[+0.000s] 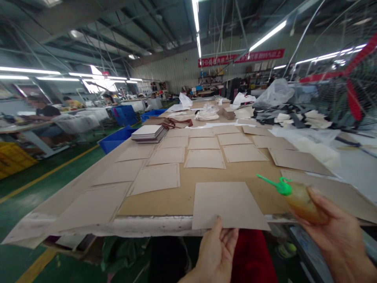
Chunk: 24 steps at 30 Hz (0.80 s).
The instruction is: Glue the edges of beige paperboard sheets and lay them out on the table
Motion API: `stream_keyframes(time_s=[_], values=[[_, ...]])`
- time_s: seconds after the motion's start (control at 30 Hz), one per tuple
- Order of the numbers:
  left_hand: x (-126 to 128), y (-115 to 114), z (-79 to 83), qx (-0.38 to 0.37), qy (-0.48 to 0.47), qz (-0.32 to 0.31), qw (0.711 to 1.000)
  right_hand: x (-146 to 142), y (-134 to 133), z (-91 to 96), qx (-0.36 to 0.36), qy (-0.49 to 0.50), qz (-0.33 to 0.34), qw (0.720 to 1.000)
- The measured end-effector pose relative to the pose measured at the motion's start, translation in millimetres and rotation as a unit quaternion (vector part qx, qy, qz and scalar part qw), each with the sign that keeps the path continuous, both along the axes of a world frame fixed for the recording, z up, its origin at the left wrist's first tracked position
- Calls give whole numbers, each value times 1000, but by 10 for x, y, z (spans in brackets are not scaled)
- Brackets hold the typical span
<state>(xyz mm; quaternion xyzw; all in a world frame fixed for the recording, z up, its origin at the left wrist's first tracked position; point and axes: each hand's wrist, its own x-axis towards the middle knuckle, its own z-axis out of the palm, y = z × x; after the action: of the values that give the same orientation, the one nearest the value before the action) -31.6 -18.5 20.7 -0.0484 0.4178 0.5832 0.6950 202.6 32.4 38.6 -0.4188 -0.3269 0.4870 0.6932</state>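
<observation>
Bottle (300, 200) of amber liquid gripped in right hand (338, 236), left hand (216, 251) pinching grey sheet (228, 206)

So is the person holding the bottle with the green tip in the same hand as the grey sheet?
No, the right hand grips the bottle, while the left hand holds the near edge of the grey sheet.

Left hand (216, 251) pinching, right hand (332, 228) gripping

I see plain grey-tan card sheets (228, 204), a green-nozzled amber bottle (297, 198), blue bins (116, 139), perhaps red cloth (253, 255) below.
</observation>
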Motion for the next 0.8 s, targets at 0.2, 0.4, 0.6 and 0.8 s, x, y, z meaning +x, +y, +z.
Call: stream_keyframes(time_s=[0.2, 0.4, 0.6, 0.8], values=[[20, -19, -146, 0, 22, -140, 990, -340, 52, 153, -53, -60, 83, 993], [52, 14, -207, 64, 146, -181, 971, -655, 78, 270, 75, -389, 206, 895], [125, 84, -154, 61, 171, -159, 970, -1071, 135, 477, 241, -516, 302, 764], [189, 98, -133, 33, 147, -146, 978, -1266, 219, 573, 271, -595, 308, 691]])
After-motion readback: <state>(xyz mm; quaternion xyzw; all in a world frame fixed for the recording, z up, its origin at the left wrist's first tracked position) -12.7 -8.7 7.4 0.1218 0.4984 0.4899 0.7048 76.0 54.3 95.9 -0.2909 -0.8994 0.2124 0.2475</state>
